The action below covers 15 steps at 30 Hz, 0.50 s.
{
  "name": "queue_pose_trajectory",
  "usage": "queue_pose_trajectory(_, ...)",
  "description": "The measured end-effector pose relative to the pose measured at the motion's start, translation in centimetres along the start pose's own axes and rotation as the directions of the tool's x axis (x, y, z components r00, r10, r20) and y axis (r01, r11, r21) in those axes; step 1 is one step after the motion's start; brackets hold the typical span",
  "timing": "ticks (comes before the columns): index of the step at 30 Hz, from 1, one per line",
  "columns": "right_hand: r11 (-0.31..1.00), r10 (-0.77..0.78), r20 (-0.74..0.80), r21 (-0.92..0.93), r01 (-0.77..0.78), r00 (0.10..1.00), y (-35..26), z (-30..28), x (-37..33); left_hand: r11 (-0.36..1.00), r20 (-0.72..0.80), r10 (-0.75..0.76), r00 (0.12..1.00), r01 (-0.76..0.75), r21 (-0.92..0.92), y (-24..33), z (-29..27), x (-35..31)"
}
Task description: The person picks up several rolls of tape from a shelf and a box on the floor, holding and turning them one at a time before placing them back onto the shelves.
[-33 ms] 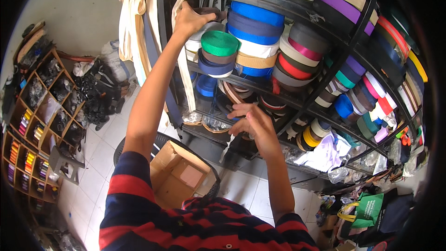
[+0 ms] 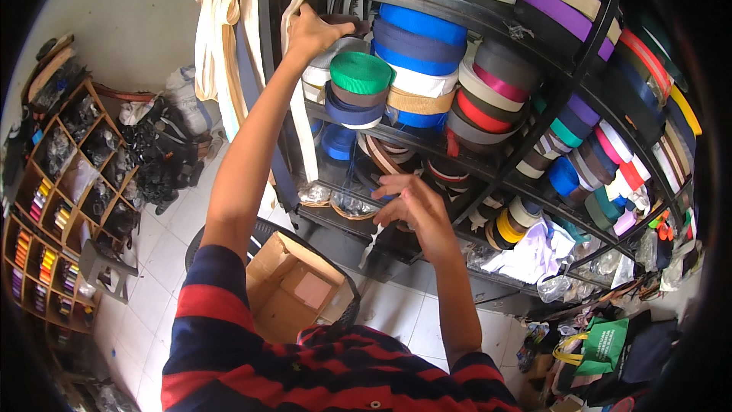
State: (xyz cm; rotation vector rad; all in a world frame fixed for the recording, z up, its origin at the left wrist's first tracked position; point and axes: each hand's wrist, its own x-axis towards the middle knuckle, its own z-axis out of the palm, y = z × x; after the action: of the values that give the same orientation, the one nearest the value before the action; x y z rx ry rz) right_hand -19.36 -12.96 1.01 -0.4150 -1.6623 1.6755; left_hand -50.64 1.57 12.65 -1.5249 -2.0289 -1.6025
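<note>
My left hand (image 2: pixel 311 37) reaches up to the left end of a black rack, its thumb and a finger spread apart. The thumb touches a dark roll of webbing (image 2: pixel 347 21) above a grey roll (image 2: pixel 335 52); the other fingers are mostly hidden. Just to the right stands a stack topped by a green webbing roll (image 2: pixel 361 72). Lower down, my right hand (image 2: pixel 418 210) hovers in front of the lower shelf with fingers bent and apart. Below its fingertips hangs a thin whitish strip (image 2: pixel 371 246); whether the hand touches it I cannot tell.
Cream straps (image 2: pixel 229 38) hang at the rack's left end. A cardboard box (image 2: pixel 278 290) sits in a black basket (image 2: pixel 352 290) below my arms. Shallow baskets with clear-wrapped items (image 2: pixel 351 204) line a low shelf. A wooden pigeonhole rack (image 2: pixel 57 214) holds thread spools at left.
My right hand has shifted very slightly, and more of the whitish strip below it shows. My left hand stays in place at the upper shelf.
</note>
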Motion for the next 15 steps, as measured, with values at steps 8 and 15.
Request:
queue_pose_trajectory(8, 0.993, 0.08, -0.009, -0.089, -0.081, 0.997, 1.5, -0.1, -1.2, 0.999, 0.177, -0.021, 0.984, 0.013, 0.049, -3.5, 3.5, 2.9)
queue_pose_trajectory(15, 0.975, 0.197, -0.033, -0.096, -0.2, 0.98, 3.1, -1.1, -2.0, 0.964, 0.385, -0.149, 0.911, 0.047, 0.262, -4.2, 3.1, 2.1)
